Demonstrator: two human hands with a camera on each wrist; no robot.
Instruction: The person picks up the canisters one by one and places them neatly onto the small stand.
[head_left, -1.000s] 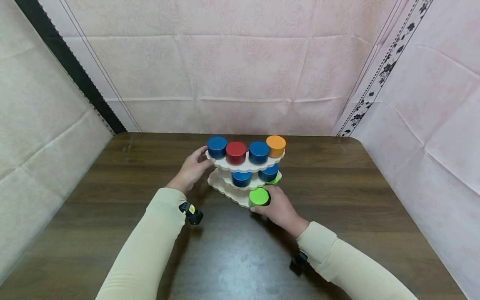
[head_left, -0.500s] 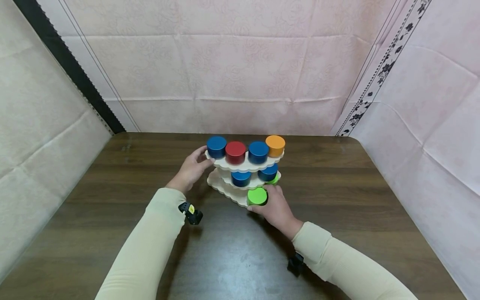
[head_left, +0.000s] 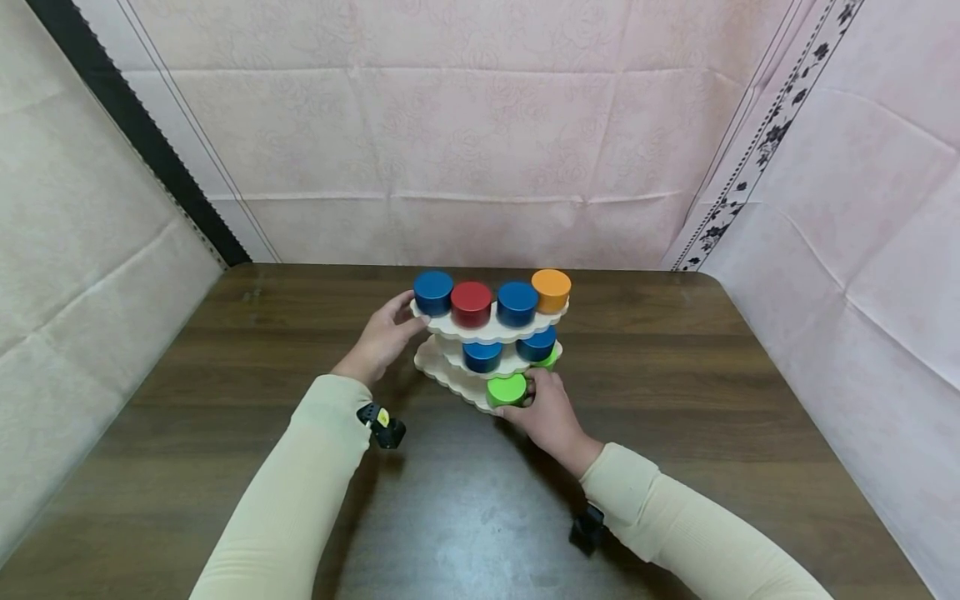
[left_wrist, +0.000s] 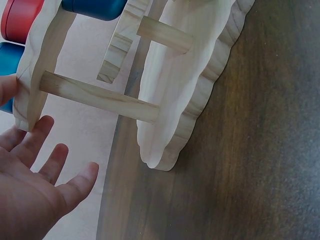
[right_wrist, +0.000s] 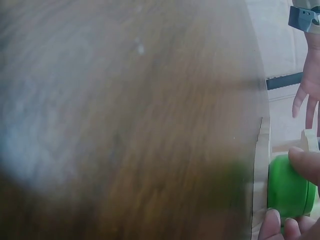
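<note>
A pale wooden stand with scalloped tiers [head_left: 450,377] stands on the table. My left hand [head_left: 382,340] pinches the left end of its top tier [left_wrist: 37,60]; in the left wrist view the other fingers are spread below. A green round tin [head_left: 506,389] sits at the front of the bottom tier, and my right hand [head_left: 551,418] holds it from the right. In the right wrist view, thumb and fingertips lie on either side of the green tin [right_wrist: 290,187]. On the top tier are two blue tins [head_left: 517,305], a red one [head_left: 471,306] and an orange one [head_left: 551,292].
Two blue tins [head_left: 482,357] stand on the middle tier. Another green tin [head_left: 550,360] is mostly hidden behind it at right. Brown wood-grain table [head_left: 262,467] surrounds the stand, with pale cloth [head_left: 480,150] hanging behind and on both sides.
My right hand and the green tin have shifted slightly left and back, further onto the bottom tier. The left hand has stayed on the top tier.
</note>
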